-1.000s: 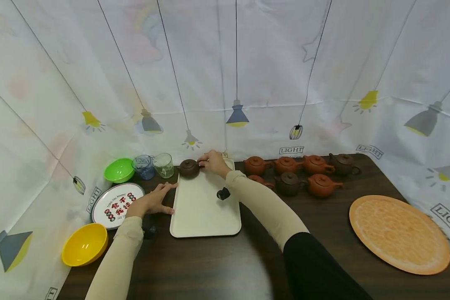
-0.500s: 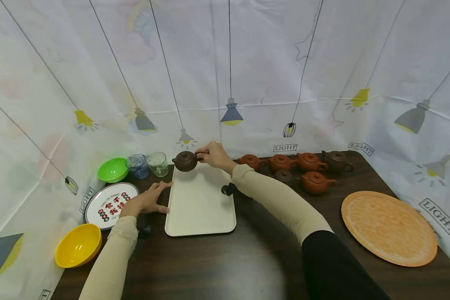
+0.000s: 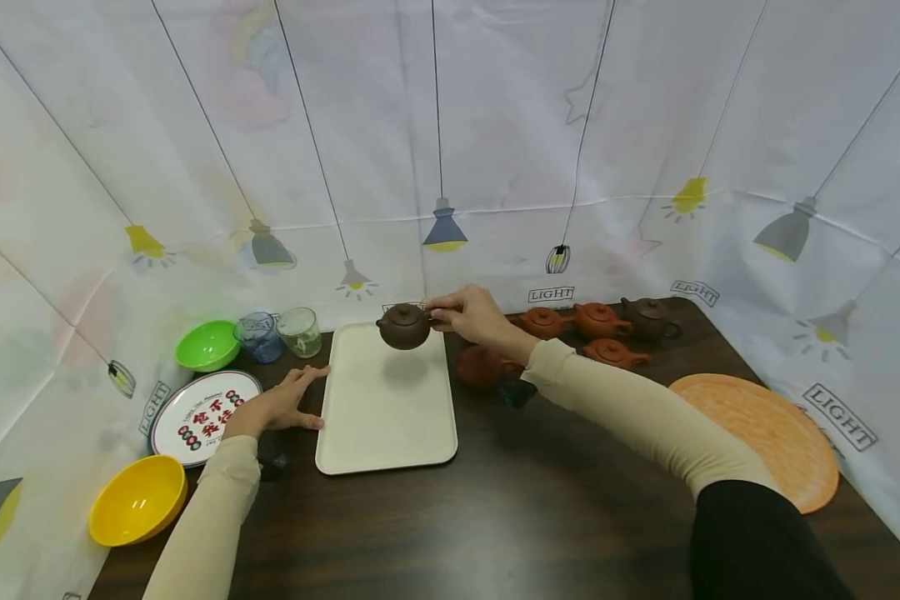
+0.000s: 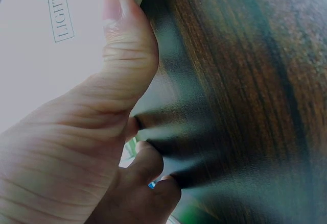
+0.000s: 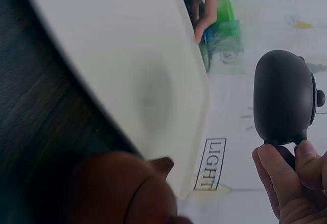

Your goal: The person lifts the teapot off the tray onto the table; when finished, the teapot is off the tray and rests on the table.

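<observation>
My right hand [image 3: 476, 318] pinches the handle of a small dark brown teapot [image 3: 405, 327] between thumb and fingers. The teapot hangs over the far part of a cream rectangular tray [image 3: 386, 417], and its shadow falls on the tray in the right wrist view. At the tray's left edge rests my left hand [image 3: 273, 406], fingers extended and thumb spread apart along the rim. In the left wrist view its thumb [image 4: 130, 35] lies at the tray's edge, with the other fingertips down at the dark wooden table [image 4: 230, 106].
Several red-brown teapots [image 3: 543, 322] and a dark one [image 3: 648, 319] stand at the back right, partly behind my right arm. A round orange-tan mat [image 3: 765, 425] lies right. Leftward are two glasses [image 3: 298, 332], a green bowl [image 3: 207, 346], a plate [image 3: 202, 417] and a yellow bowl [image 3: 138, 500].
My right hand has lifted the dark teapot from the tray's far left corner and carried it rightward above the tray. My left hand has stayed at the tray's left edge.
</observation>
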The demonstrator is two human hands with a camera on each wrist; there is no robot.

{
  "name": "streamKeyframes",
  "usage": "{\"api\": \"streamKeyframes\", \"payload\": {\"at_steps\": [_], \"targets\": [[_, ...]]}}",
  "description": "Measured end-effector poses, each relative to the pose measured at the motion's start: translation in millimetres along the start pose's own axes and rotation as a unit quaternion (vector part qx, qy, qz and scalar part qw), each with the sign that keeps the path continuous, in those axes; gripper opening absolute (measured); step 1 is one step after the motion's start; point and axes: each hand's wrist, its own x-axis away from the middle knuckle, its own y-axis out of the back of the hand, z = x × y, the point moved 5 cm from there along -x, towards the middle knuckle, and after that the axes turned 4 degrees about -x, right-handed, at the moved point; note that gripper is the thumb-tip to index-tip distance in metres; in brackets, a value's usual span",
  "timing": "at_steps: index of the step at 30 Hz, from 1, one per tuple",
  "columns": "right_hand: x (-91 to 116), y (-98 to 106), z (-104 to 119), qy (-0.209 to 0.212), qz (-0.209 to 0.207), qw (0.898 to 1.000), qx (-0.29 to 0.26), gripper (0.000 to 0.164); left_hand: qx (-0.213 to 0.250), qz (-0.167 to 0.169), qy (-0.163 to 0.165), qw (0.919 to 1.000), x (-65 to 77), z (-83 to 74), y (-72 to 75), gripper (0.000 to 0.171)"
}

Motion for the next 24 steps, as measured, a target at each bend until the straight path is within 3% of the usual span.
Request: {"api": "streamKeyframes", "payload": {"at_steps": [4,10,17,24], "targets": [[18,18,-1,0.005,-0.005,1.000,0.008,0.030,-0.004,-0.001,-0.002,1.0000,6.5,-0.7,2.4,0.118],[49,56,-4,0.021,-0.039,0.992,0.120,0.028,-0.004,0.006,-0.005,1.0000,15.8,-14.6,9.2,0.114],[93,105,-24,-0.014,-0.051,0.994,0.091,0.031,-0.003,0.012,-0.015,0.9998,14.1,-23.6,7.5,0.112],[135,161,-43,-0.063,-0.101,0.987,0.104,0.033,0.006,0.015,0.000,0.9999,7.1,-8.0,1.9,0.116]]}}
